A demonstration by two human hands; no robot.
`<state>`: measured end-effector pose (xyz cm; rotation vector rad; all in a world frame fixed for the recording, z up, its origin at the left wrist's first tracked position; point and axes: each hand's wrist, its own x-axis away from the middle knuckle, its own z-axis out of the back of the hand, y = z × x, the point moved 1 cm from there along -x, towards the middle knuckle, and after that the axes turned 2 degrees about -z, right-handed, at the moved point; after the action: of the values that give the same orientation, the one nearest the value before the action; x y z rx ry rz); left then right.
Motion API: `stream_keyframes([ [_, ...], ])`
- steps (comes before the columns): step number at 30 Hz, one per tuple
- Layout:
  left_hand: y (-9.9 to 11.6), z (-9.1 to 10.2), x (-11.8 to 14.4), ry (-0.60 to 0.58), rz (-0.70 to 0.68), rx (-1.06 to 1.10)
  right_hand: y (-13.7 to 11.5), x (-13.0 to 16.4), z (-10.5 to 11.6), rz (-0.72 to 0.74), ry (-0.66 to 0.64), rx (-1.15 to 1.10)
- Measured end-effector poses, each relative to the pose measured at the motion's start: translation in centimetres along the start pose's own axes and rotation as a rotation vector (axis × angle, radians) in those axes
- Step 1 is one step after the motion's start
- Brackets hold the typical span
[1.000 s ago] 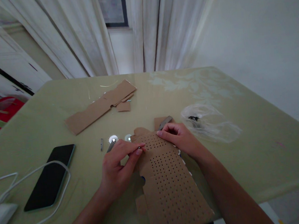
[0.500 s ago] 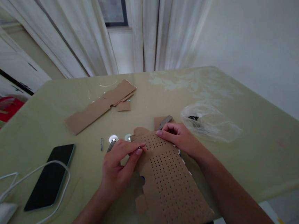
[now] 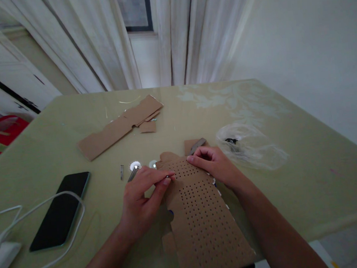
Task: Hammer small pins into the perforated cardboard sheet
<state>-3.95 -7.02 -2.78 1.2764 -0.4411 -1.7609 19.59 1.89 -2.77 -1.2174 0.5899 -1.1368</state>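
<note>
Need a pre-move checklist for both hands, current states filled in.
1. Right hand on holed cardboard: ok, near its far edge.
2. Left hand pinch closed: ok.
3. What the small part in that pinch is: cannot tell, mostly hidden.
4. Cable clear of both hands: ok, it crosses the phone.
5. Metal pins clear of left hand: cannot tell, they meet in view.

Perforated panel [image 3: 204, 215] under my right hand [image 3: 214, 164]: brown cardboard, matt, right edge rough. Tiny piece [image 3: 167, 176] pinched in my left hand [image 3: 142, 191]: metallic glint, finish too small to confirm. Loose pins [image 3: 133, 174]: metal, shiny. Long strip [image 3: 118, 129]: matt cardboard. Bag [image 3: 257, 148]: clear plastic film, crinkled. Phone [image 3: 56, 222]: dark, smooth, glossy front. Table cover [image 3: 296, 190]: smooth, faint sheen. Curtains [image 3: 95, 41]: pale cloth.
</note>
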Motion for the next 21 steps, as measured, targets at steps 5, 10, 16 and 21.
stream_keyframes([
  [5,-0.13,-0.04,0.16,-0.015,-0.005,-0.004,0.02,-0.01,0.06,0.004,-0.004,-0.004],
  [10,0.13,-0.03,0.09,-0.009,-0.004,0.000,0.04,-0.01,0.01,0.002,0.000,-0.001],
  [16,0.01,-0.13,-0.04,-0.010,-0.007,-0.001,-0.02,0.00,0.05,0.002,0.004,0.003],
  [21,-0.20,-0.05,0.20,-0.022,0.001,-0.003,-0.20,0.08,0.02,0.000,0.004,0.001],
])
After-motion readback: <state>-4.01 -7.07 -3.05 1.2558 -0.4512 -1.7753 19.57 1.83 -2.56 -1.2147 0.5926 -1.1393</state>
